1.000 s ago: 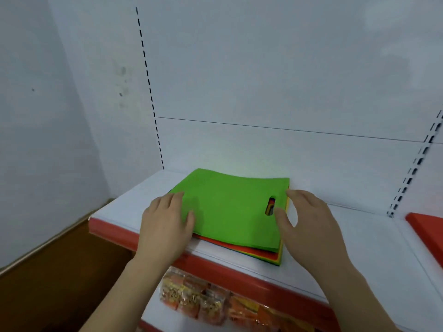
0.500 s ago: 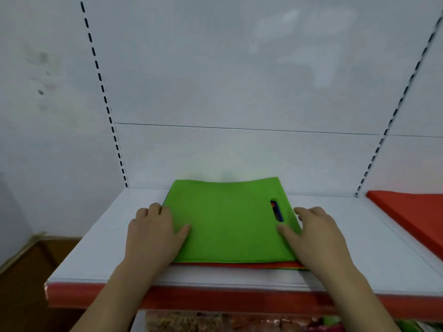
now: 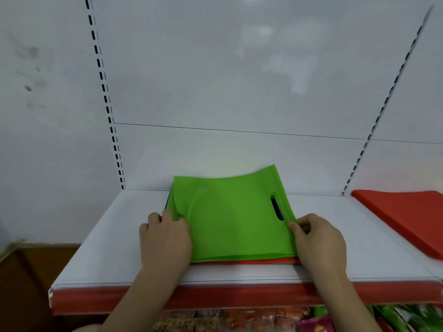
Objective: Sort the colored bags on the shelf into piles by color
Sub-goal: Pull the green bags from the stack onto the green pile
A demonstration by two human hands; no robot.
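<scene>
A green bag [image 3: 235,216] with a slot handle lies on top of a stack of colored bags on the white shelf [image 3: 100,248]. A red bag's edge [image 3: 239,262] shows under its front, and a blue one peeks out at the left. My left hand [image 3: 165,238] pinches the green bag's left edge, wrinkling the fabric. My right hand [image 3: 318,240] pinches its right front corner. The green bag's back edge curls up off the stack.
An orange-red bag [image 3: 407,216] lies flat on the shelf section to the right. The shelf has a red front strip [image 3: 215,295]. Packaged snacks [image 3: 215,319] sit on the shelf below. A white back panel with slotted uprights [image 3: 105,97] rises behind.
Both hands went from resting flat beside the stack to pinching the green bag's edges. The bag's back edge has lifted. The view has moved closer.
</scene>
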